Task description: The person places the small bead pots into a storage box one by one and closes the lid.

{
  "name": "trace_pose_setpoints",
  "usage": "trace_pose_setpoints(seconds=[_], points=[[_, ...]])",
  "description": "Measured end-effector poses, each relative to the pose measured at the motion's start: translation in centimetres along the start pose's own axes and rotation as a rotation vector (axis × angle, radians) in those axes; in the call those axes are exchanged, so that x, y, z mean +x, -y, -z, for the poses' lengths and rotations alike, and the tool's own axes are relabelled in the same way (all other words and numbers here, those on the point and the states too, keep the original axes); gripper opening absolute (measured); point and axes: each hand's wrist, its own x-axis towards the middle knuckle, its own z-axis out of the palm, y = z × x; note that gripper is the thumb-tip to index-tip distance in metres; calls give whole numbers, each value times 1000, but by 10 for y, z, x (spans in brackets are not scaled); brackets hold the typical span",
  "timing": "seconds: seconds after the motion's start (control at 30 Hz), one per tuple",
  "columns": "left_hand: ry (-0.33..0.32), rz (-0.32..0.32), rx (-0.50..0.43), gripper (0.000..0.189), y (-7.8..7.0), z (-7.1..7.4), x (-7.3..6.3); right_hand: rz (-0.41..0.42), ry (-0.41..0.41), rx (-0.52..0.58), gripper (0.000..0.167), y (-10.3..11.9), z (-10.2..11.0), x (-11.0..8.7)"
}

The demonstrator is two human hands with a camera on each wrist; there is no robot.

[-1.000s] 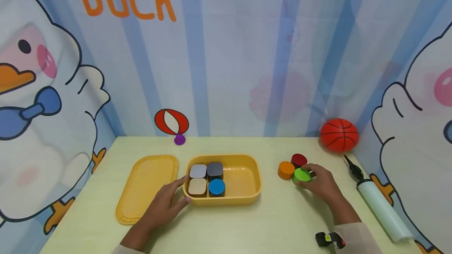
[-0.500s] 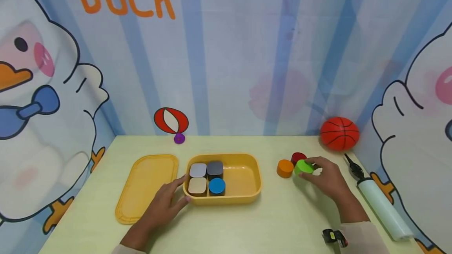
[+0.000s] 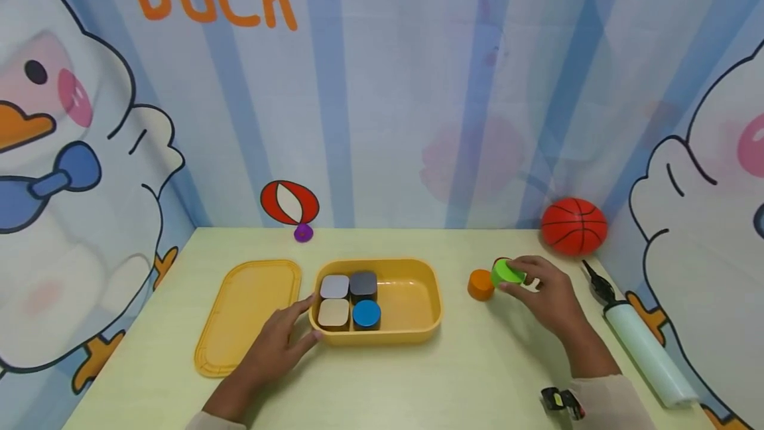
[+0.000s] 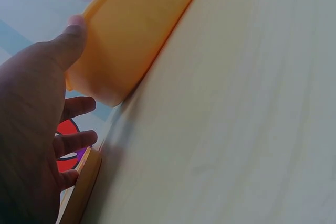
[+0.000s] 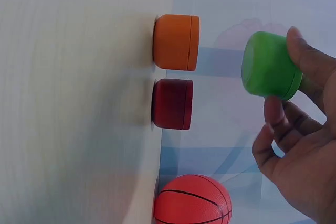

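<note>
My left hand [image 3: 276, 345] rests against the left end of a yellow rectangular box [image 3: 412, 337]; its thumb and a fingertip touch the rim, and the other fingers stretch out free. Inside the box's left half sit a light grey block [image 3: 335, 286], a dark grey block [image 3: 363, 286], a beige block [image 3: 333, 314] and a blue round pot [image 3: 367, 314]. My right hand [image 3: 548, 290] pinches a green round lidded pot [image 5: 268, 65] between thumb and fingers, above the table. Near it stand an orange pot [image 5: 176, 42] and a dark red pot [image 5: 172, 104], mostly hidden in the head view.
A flat yellow lid [image 3: 253, 304] lies left of the box. At the back right is a red ball with black lines [image 3: 574, 227]. A pale green cylinder with a black nozzle [image 3: 647, 350] lies along the right edge. A printed curtain hangs behind the table.
My right hand has lifted the green pot off the table, and it now hangs in front of the red pot, tilted. The left hand has stayed at the box.
</note>
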Motion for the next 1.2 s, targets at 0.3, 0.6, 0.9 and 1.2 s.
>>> trace_pose_setpoints(seconds=[0.3,0.6,0.9,1.2], points=[[5,-2,-11,69,-1,-2,-1,63,-13,126,41,18,-11,10],[-11,-67,-16,69,-2,1,4,57,114,255,42,53,-41,34],[-17,-70,-15,68,1,4,3,63,235,271,41,81,-75,48],[2,-49,-51,69,2,3,1,46,311,237,41,93,-95,51]])
